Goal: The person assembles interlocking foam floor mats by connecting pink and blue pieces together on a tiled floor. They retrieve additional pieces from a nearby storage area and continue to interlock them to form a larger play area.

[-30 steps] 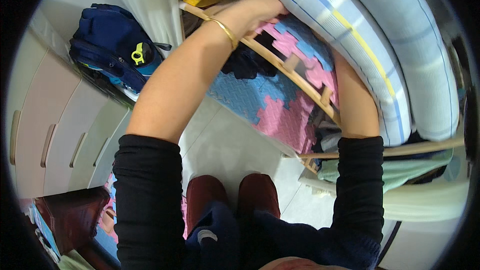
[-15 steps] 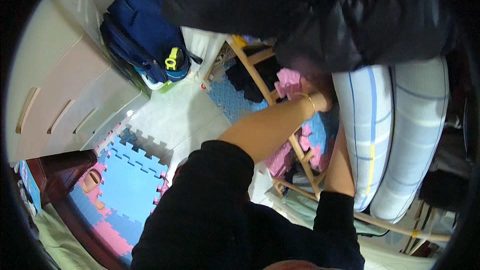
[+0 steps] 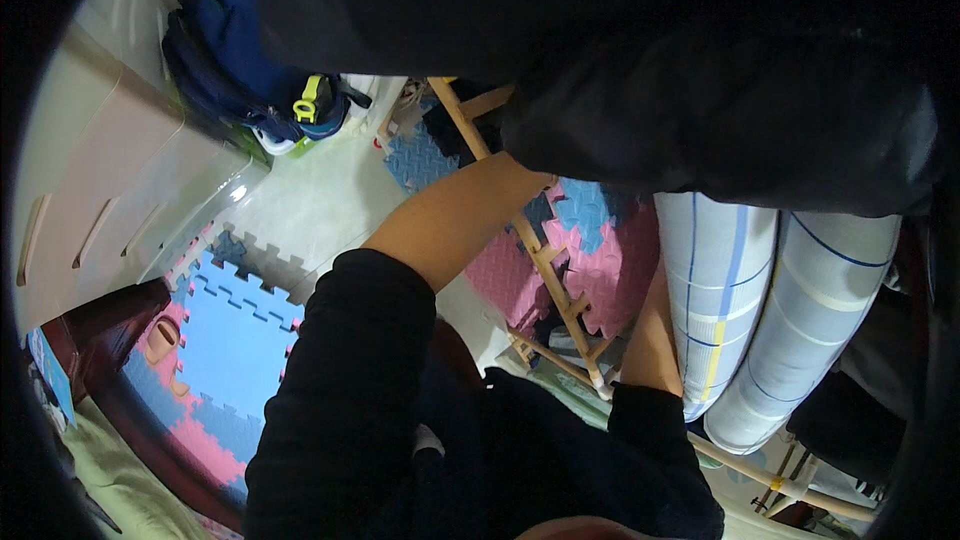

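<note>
A bulky black padded cloth, apparently a jacket, hangs across the upper part of the view. My left forearm reaches up to the right, and its hand is hidden under the black cloth. To the right hang two long, pale checked fabric pieces with blue and yellow stripes; the nearer checked piece overlaps my right forearm. My right hand is out of sight behind this fabric and the black cloth. What either hand holds, if anything, does not show. Between my forearms stands a wooden rack.
Pink and blue foam mats lie beyond the rack. A light blue foam tile is on the floor at left, by a brown slipper. Pale drawers and a navy backpack stand at far left.
The black cloth has come lower over the checked fabric and now covers my left hand, which showed before. My left forearm has shifted left and up. The whole view has moved slightly.
</note>
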Available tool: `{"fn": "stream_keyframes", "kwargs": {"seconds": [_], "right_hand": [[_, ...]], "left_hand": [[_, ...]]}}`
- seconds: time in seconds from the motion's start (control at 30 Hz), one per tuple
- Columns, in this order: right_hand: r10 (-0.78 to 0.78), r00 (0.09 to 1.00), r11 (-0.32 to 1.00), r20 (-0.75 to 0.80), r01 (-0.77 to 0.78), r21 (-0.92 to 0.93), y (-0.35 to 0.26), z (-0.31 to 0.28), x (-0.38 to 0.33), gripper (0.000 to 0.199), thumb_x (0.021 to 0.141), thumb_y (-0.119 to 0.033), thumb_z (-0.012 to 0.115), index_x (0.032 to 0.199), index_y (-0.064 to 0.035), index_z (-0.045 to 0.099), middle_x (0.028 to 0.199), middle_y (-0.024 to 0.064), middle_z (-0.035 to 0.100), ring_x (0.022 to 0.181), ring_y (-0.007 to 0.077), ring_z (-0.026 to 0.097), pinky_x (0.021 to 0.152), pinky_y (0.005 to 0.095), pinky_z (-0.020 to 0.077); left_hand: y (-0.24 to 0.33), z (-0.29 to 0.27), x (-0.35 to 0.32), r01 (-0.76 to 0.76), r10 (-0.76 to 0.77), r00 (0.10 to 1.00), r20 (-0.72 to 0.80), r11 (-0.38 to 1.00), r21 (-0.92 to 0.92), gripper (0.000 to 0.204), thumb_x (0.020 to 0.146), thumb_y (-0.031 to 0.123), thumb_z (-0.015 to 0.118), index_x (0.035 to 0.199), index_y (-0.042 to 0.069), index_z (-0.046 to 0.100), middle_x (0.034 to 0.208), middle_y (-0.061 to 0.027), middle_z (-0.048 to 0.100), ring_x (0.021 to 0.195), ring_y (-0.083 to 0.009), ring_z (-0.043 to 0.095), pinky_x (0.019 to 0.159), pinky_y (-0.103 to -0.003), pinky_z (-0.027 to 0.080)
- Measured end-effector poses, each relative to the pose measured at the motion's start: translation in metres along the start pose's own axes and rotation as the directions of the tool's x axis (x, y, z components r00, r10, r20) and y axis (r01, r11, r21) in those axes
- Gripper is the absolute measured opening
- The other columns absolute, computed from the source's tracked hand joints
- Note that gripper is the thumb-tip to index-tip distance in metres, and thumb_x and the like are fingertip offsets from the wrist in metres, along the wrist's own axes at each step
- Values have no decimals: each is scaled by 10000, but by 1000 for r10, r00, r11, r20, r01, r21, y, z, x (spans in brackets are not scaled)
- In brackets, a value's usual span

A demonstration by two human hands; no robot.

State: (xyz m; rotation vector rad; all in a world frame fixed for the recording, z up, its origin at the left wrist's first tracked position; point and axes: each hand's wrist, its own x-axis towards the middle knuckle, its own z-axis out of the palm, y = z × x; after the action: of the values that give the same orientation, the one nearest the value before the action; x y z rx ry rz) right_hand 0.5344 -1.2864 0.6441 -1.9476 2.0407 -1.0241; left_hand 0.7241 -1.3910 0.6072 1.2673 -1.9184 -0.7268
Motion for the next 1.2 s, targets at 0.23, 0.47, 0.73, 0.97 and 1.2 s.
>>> {"fn": "stream_keyframes", "kwargs": {"seconds": [0.23, 0.47, 0.73, 0.97, 1.2], "right_hand": [[13, 1000, 1000, 27, -14, 22, 1, 4, 6, 453, 848, -398, 528, 1181, -93, 553, 1229, 88, 539, 1150, 248, 473, 943, 373, 371], [27, 999, 998, 34, -29, 61, 2, 3, 17, 453, 855, -391, 519, 1195, -92, 544, 1239, 87, 531, 1158, 246, 464, 953, 368, 360], [50, 998, 991, 40, -55, 125, -2, -6, 32, 454, 863, -384, 509, 1210, -92, 533, 1250, 85, 521, 1168, 243, 453, 964, 363, 347], [53, 997, 982, 52, -61, 179, -2, 4, 49, 455, 869, -377, 500, 1224, -92, 524, 1260, 83, 513, 1177, 240, 443, 974, 359, 336], [65, 998, 979, 13, -66, 192, 7, -8, 59, 457, 876, -370, 491, 1237, -92, 515, 1270, 82, 504, 1185, 238, 434, 983, 354, 325]], "left_hand": [[2, 2, -3, 9, -9, 999, -34, 1000, 0, 592, 834, 467, 486, 1324, 140, 420, 1350, -112, 421, 1209, -274, 436, 971, -409, 359], [-12, -24, 12, 2, -7, 998, -66, 997, -75, 572, 838, 448, 485, 1311, 132, 427, 1333, -115, 431, 1192, -275, 444, 961, -405, 364], [-28, -45, 26, -1, -13, 993, -115, 993, -121, 549, 842, 427, 485, 1296, 122, 435, 1313, -119, 443, 1173, -277, 453, 949, -401, 369], [-44, -60, 21, -9, 0, 986, -166, 999, -49, 529, 845, 408, 484, 1283, 114, 442, 1296, -122, 453, 1157, -278, 461, 939, -397, 374], [-32, -45, 13, -58, 52, 978, -203, 998, -25, 509, 848, 390, 483, 1270, 105, 450, 1279, -125, 462, 1141, -279, 469, 929, -394, 379]]}}
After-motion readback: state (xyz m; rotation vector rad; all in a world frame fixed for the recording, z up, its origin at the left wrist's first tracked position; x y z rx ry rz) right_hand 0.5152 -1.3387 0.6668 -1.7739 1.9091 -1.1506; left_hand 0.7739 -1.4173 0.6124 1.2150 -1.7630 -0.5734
